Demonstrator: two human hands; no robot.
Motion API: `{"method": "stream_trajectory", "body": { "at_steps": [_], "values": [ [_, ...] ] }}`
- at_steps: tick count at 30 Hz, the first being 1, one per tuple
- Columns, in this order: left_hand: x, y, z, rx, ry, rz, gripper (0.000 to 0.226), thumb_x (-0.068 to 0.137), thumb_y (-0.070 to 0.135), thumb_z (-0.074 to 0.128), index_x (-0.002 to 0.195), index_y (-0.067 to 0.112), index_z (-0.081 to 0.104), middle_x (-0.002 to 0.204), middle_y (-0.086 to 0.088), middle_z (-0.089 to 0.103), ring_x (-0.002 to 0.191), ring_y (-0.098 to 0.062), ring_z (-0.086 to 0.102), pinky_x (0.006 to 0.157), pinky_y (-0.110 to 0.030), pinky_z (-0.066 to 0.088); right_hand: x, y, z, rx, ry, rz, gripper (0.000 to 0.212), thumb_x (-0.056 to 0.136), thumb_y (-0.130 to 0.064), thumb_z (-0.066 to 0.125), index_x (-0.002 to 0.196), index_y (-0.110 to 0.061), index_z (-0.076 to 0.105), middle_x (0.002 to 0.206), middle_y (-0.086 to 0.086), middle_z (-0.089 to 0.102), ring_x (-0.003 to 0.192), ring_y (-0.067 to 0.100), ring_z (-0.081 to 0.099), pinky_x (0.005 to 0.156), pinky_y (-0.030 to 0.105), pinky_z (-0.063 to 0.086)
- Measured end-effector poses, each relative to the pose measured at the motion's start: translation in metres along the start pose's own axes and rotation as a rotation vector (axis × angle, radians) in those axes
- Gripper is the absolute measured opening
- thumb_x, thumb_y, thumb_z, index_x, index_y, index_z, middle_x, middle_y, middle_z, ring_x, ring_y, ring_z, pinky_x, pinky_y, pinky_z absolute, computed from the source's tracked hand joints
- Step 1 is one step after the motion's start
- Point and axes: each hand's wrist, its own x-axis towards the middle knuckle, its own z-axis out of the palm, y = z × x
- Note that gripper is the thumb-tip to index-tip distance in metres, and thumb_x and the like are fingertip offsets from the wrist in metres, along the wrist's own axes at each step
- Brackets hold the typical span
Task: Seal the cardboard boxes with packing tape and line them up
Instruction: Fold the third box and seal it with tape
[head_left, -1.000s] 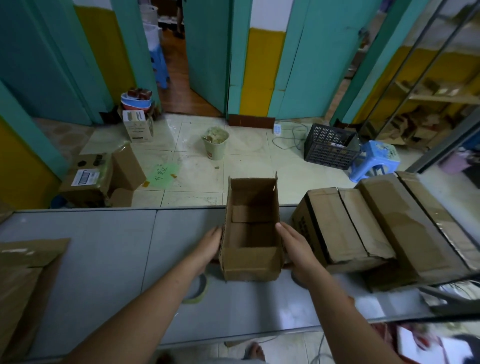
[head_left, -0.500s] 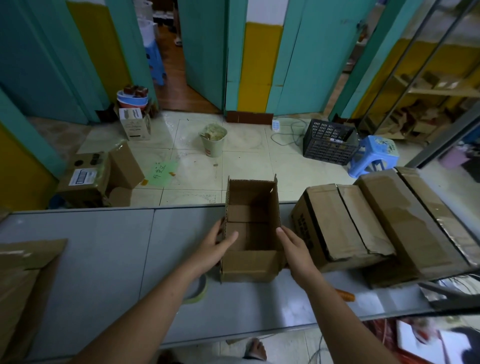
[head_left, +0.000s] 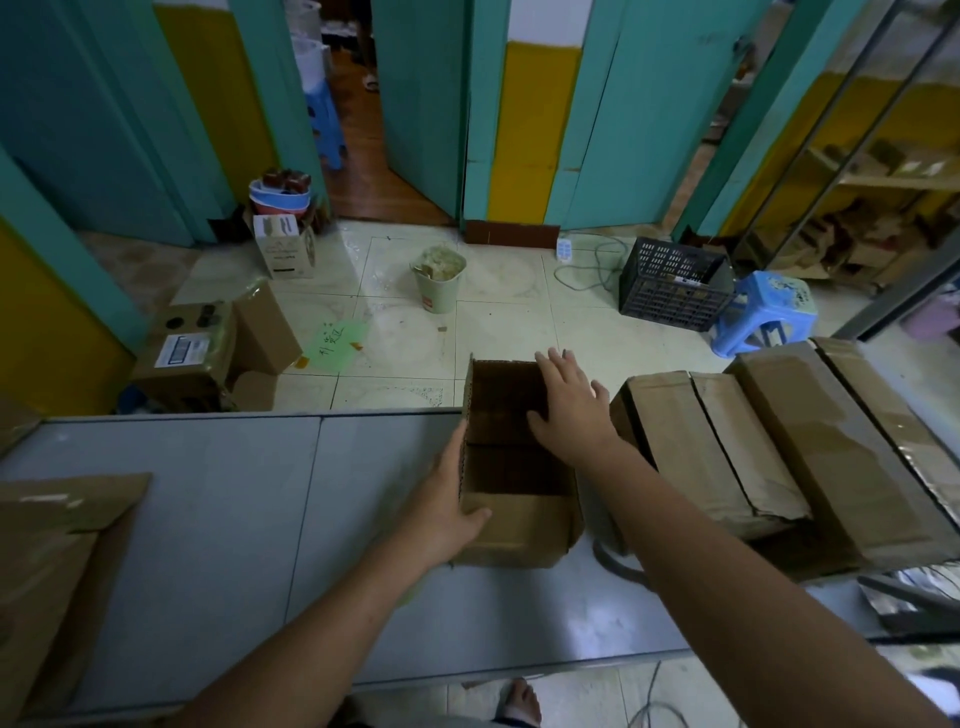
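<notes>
Small brown cardboard box (head_left: 514, 525), top open and flaps up, stands on the grey worktop (head_left: 234, 493) near its far edge, just beside two longer closed cardboard boxes (head_left: 696, 447) on its right. Left hand (head_left: 447, 509) holds the box's near left corner, palm against the side wall and thumb wrapped onto the front wall. Right hand (head_left: 569, 410) is above the far right rim, palm down with fingers straight and spread; whether it touches the cardboard I cannot tell, and flattened brown cardboard (head_left: 57, 545) lies at the worktop's left end.
</notes>
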Motion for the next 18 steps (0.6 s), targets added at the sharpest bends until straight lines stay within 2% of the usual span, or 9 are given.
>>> {"method": "stream_trajectory", "body": {
  "at_steps": [3, 5, 7, 9, 12, 14, 15, 17, 18],
  "values": [
    [-0.002, -0.001, 0.002, 0.025, 0.044, -0.017, 0.122, 0.085, 0.020, 0.086, 0.155, 0.072, 0.000, 0.161, 0.015, 0.046, 0.137, -0.015, 0.056, 0.105, -0.038, 0.055, 0.019, 0.000, -0.001, -0.050, -0.068, 0.015, 0.082, 0.099, -0.032, 0.063, 0.166, -0.023, 0.017, 0.171, 0.007, 0.024, 0.160, 0.028, 0.014, 0.128, 0.060, 0.011],
    [-0.002, -0.002, 0.001, 0.041, 0.060, -0.026, 0.121, 0.086, 0.016, 0.081, 0.150, 0.078, -0.001, 0.157, 0.014, 0.050, 0.123, -0.013, 0.064, 0.097, -0.038, 0.061, 0.023, 0.001, 0.002, -0.086, -0.056, 0.006, 0.075, 0.099, -0.034, 0.062, 0.163, -0.024, 0.026, 0.161, 0.009, 0.039, 0.153, 0.030, 0.030, 0.127, 0.059, 0.014],
    [-0.002, 0.000, -0.001, 0.067, 0.054, -0.036, 0.122, 0.088, 0.010, 0.075, 0.149, 0.078, -0.006, 0.154, 0.012, 0.051, 0.105, -0.013, 0.070, 0.086, -0.045, 0.065, 0.022, 0.002, 0.007, -0.148, -0.037, -0.028, 0.065, 0.099, -0.036, 0.060, 0.159, -0.024, 0.036, 0.151, 0.008, 0.048, 0.146, 0.029, 0.038, 0.126, 0.058, 0.016],
    [-0.003, 0.006, -0.001, 0.135, 0.041, -0.062, 0.120, 0.090, 0.006, 0.069, 0.154, 0.070, -0.010, 0.157, 0.006, 0.045, 0.097, -0.016, 0.069, 0.083, -0.048, 0.065, 0.019, 0.005, 0.013, -0.201, -0.090, -0.044, 0.058, 0.100, -0.039, 0.057, 0.154, -0.023, 0.044, 0.146, 0.007, 0.053, 0.143, 0.028, 0.042, 0.126, 0.059, 0.014],
    [-0.005, 0.014, 0.001, 0.255, 0.020, -0.086, 0.112, 0.095, 0.006, 0.064, 0.163, 0.052, -0.013, 0.160, 0.001, 0.038, 0.092, -0.018, 0.067, 0.080, -0.044, 0.063, 0.011, 0.010, 0.023, -0.385, -0.217, -0.092, 0.050, 0.100, -0.047, 0.054, 0.144, -0.024, 0.054, 0.140, 0.004, 0.058, 0.141, 0.029, 0.042, 0.125, 0.066, 0.011],
    [-0.005, 0.019, 0.004, 0.305, -0.019, -0.093, 0.108, 0.096, 0.006, 0.061, 0.166, 0.043, -0.012, 0.164, 0.000, 0.030, 0.101, -0.023, 0.066, 0.081, -0.041, 0.060, 0.007, 0.008, 0.028, -0.484, -0.264, -0.158, 0.047, 0.099, -0.053, 0.054, 0.139, -0.028, 0.059, 0.137, 0.000, 0.062, 0.142, 0.029, 0.041, 0.124, 0.068, 0.009],
    [-0.005, 0.021, 0.006, 0.333, -0.039, -0.090, 0.107, 0.096, 0.005, 0.060, 0.167, 0.039, -0.012, 0.169, 0.003, 0.022, 0.114, -0.025, 0.064, 0.085, -0.039, 0.058, 0.006, 0.006, 0.030, -0.508, -0.279, -0.189, 0.047, 0.098, -0.055, 0.054, 0.138, -0.030, 0.060, 0.135, -0.003, 0.063, 0.141, 0.029, 0.041, 0.123, 0.069, 0.008],
    [-0.004, 0.023, 0.011, 0.391, -0.075, -0.065, 0.106, 0.097, 0.008, 0.060, 0.168, 0.033, -0.015, 0.176, 0.010, 0.003, 0.149, -0.029, 0.041, 0.104, -0.038, 0.051, 0.006, 0.000, 0.034, -0.559, -0.323, -0.249, 0.047, 0.096, -0.056, 0.056, 0.137, -0.033, 0.060, 0.134, -0.005, 0.064, 0.136, 0.029, 0.044, 0.121, 0.067, 0.014],
    [-0.004, 0.023, 0.014, 0.405, -0.094, -0.045, 0.104, 0.098, 0.010, 0.058, 0.168, 0.031, -0.017, 0.177, 0.011, -0.004, 0.158, -0.028, 0.024, 0.113, -0.039, 0.043, 0.008, -0.002, 0.037, -0.563, -0.341, -0.273, 0.047, 0.095, -0.053, 0.058, 0.137, -0.032, 0.060, 0.135, -0.003, 0.062, 0.135, 0.029, 0.044, 0.120, 0.065, 0.018]
  ]
}}
